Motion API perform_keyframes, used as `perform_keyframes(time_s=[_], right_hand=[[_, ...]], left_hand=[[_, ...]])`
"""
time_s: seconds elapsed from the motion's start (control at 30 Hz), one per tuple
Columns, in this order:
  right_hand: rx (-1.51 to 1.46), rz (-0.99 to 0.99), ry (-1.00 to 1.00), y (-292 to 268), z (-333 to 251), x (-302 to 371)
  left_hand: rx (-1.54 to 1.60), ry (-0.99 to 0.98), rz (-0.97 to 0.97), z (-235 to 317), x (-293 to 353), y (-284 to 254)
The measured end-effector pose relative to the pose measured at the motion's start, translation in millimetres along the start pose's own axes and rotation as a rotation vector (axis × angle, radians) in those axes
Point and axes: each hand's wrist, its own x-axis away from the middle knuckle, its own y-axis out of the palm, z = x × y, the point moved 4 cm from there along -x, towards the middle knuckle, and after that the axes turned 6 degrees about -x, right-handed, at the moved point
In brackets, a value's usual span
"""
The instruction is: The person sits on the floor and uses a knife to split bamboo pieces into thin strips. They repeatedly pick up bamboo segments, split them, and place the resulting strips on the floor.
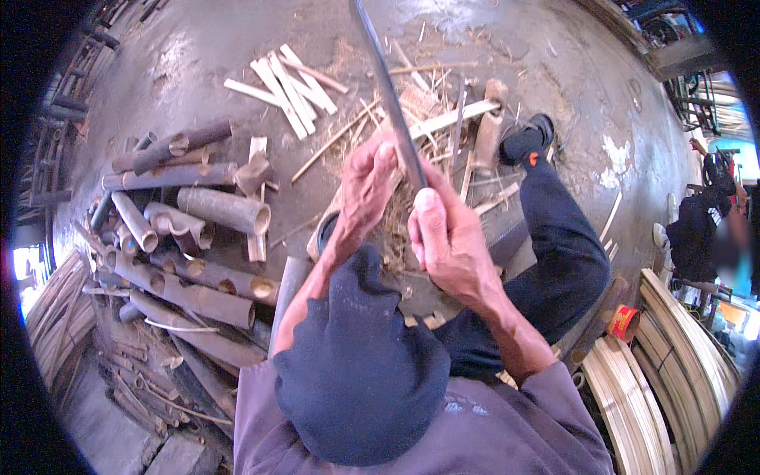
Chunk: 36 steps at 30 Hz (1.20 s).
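Note:
My right hand [447, 237] is closed round the near end of a long dark knife [389, 87], thumb along the top. The blade points up and away, past the view's upper edge. Just left of it, my left hand [366, 182] has its fingers closed, close beside the blade. A pale bamboo strip [451, 120] runs from the far right into the closed left fingers; the blade partly hides where they meet. The strip's far end lies over a short bamboo piece [487, 142]. Thin shavings [416, 103] litter the floor under both hands.
Cut bamboo tubes [206, 297] are heaped at the left. Pale split strips [285, 89] lie beyond my left hand. Bundled slats [633, 388] and a red tin [623, 323] are at the right, near my bent leg [558, 261]. Another person [697, 237] is at the far right.

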Motion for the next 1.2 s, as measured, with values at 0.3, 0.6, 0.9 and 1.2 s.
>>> perform_keyframes(time_s=[0.3,0.6,0.9,1.2], right_hand=[[-0.020,0.098,0.103,5,-6,8],[-0.014,0.092,0.221,3,56,-6],[0.203,0.180,0.163,-8,50,-14],[0.181,0.104,0.174,-21,39,-13]], left_hand=[[0.038,0.024,0.002,4,6,8],[-0.262,-0.157,0.137,-28,21,-8],[-0.753,-0.288,-0.050,36,17,-36],[-1.138,-0.277,-0.299,37,-13,20]])
